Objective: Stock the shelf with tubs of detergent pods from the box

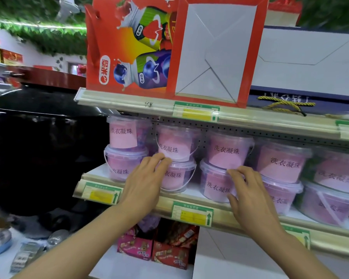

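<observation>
Head view. The shelf carried clear tubs of pink detergent pods stacked two high, each with a pink label. The left hand reached to the second stack from the left; its fingertips curled over the rim of the lower tub, just under the upper tub (whether it gripped or merely touched could not be told). The right hand lay against the front of the lower tub of the third stack, thumb at its side and fingers bent at its lid edge, below the upper tub of that stack. Further stacks stood to either side. A red gift carton stood on the shelf above; red snack boxes sat below.
</observation>
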### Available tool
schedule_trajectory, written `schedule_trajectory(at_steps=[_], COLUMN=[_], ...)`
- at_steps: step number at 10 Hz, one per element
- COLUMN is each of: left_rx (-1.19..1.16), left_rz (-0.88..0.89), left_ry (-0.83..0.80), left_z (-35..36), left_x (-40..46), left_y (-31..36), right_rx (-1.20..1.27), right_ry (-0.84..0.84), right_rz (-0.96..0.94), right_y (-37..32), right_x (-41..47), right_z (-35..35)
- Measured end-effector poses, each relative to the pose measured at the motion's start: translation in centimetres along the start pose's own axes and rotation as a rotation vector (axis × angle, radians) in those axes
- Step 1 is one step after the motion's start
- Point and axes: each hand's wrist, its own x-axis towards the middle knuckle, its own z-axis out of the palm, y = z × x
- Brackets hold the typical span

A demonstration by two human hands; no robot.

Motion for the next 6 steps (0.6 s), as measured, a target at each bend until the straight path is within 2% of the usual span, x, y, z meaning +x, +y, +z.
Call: schedule_trajectory(at_steps=[4,6], left_rx=[0.074,0.127], left_rz=[-0.06,-0.092], left_ry=[-0.06,-0.083], left_z=[-0.1,-0.5], left_x=[-0.7,-0.6], left_y=[1.2,5.9], right_rx=[-0.012,-0.006], right_ry=[-0.051,-0.073], right_rz=[-0.091,-0.053], right_y=[1.6,5.4], right_x=[-1.3,-3.8], right_z=[-2.7,-5.3])
